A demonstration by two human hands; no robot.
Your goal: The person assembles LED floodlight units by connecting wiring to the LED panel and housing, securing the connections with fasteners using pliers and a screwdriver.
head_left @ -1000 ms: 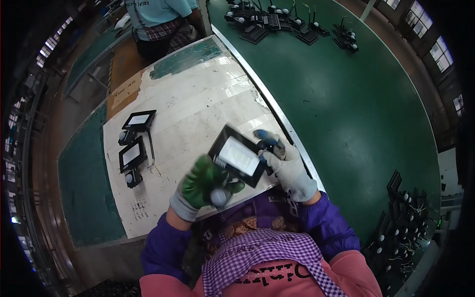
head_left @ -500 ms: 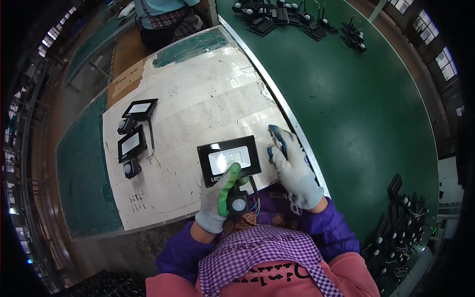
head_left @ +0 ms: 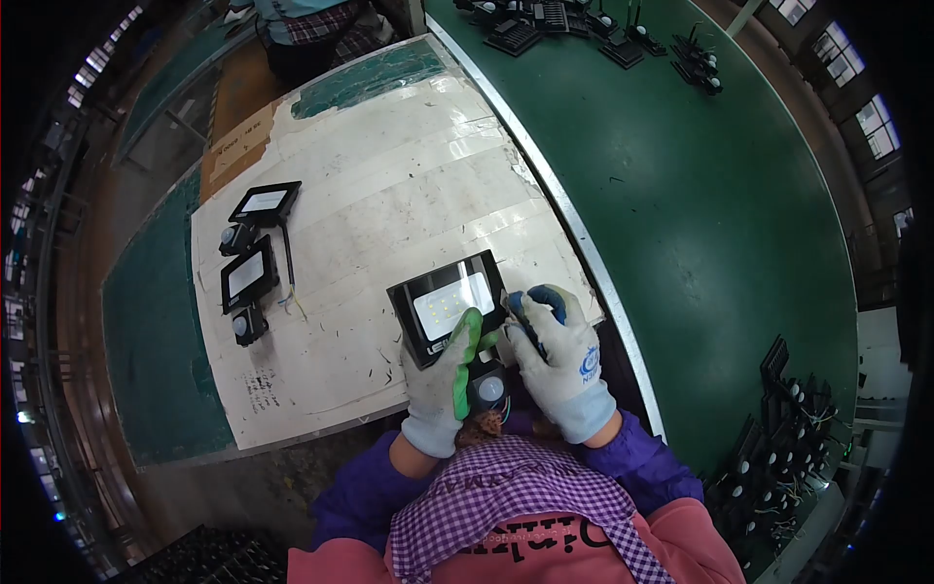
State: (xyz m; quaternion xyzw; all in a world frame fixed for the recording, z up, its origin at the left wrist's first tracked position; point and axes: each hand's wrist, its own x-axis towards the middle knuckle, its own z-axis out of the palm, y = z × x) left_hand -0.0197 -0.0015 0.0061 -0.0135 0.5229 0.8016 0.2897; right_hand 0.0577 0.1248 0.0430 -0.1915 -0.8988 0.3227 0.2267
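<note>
A black floodlight [head_left: 452, 304] with a white LED window is tilted over the near edge of the paper-covered table. My left hand [head_left: 440, 389], in a white and green glove, grips its lower edge, thumb on the front. Below the lamp hangs its round white sensor [head_left: 490, 390], with thin coloured wires beside it. My right hand [head_left: 556, 352], in a white glove with blue fingertips, is closed at the lamp's right edge; what its fingers hold, if anything, is hidden.
Two more floodlights [head_left: 265, 201] [head_left: 247, 277] with sensors lie on the white paper [head_left: 360, 214] at the left. Beyond a metal edge strip, the green table [head_left: 681, 214] bears groups of lamps at the back and near right. A person [head_left: 309, 29] is at the far left.
My right hand has moved left to the lamp's right edge and its fingers have closed in. The lamp in my left hand has turned and tilted slightly. The view has shifted a little.
</note>
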